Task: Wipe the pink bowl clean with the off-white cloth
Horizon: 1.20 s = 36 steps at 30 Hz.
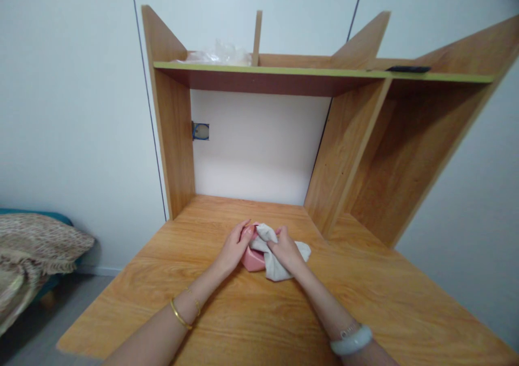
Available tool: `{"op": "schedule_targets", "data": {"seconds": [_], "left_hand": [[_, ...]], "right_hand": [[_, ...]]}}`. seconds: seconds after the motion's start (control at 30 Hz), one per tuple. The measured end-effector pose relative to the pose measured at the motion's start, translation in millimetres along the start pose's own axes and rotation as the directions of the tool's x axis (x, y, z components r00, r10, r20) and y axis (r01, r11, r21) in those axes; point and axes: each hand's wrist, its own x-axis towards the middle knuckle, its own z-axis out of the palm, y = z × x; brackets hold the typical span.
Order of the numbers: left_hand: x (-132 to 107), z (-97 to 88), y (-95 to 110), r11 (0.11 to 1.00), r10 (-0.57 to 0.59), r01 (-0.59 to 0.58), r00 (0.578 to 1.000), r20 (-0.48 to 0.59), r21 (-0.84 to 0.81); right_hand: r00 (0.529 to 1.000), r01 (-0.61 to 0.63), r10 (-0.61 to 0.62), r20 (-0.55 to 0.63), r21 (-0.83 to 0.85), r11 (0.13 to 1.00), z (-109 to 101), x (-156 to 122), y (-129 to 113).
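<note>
A shiny pink object [253,261] with flat, angled faces rests on the wooden desk, its kind not clear because hands and cloth cover much of it. My left hand [235,245] is closed on its upper left side. In my right hand [287,248] a pale grey cloth [277,268] is bunched, with a fold pressed against the top of the pink object. The cloth's loose ends hang over the object's right side and spread onto the desk. Both hands are close together near the middle of the desktop.
Around the wooden desktop [170,285] rise upright panels and a shelf [263,73]. Clear plastic wrapping [219,54] and a dark flat item [408,69] lie up there. An uncovered wall socket box [201,131] is at the back left. A couch with a fringed blanket [36,244] stands left.
</note>
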Motion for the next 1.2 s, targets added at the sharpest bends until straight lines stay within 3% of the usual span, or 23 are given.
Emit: {"op": "schedule_targets", "data": {"seconds": [0.17,0.3,0.4,0.67,0.93,1.2], "left_hand": [[-2.6,8.5,-9.6,0.995,-0.051,0.044,0.996,-0.074,-0.093],[-4.5,13.1,-8.3,0.977,-0.108,0.111,0.994,0.031,-0.182],[-6.3,14.7,-2.1,0.973,-0.048,0.071,0.993,0.108,-0.219],[-10.1,13.3,13.1,0.999,0.044,-0.044,0.999,-0.024,0.005],[-9.0,8.8,27.9,0.987,0.04,-0.04,0.999,0.001,0.154],[-9.7,6.0,38.5,0.989,-0.02,0.017,1.0,0.022,0.148]], "right_hand": [[0.991,-0.027,0.036,-0.126,0.074,0.997,6.3,-0.2,6.2],[0.981,-0.055,0.09,-0.169,0.203,0.978,8.5,1.7,10.7],[0.983,-0.058,0.11,-0.148,0.317,0.947,13.3,4.2,15.7],[0.99,-0.013,0.083,-0.116,0.509,0.861,25.9,9.2,13.7],[0.987,-0.013,0.089,-0.132,0.49,0.872,17.7,3.1,1.9],[0.976,0.048,-0.001,-0.218,0.212,0.976,-14.1,-5.5,-9.4]]}}
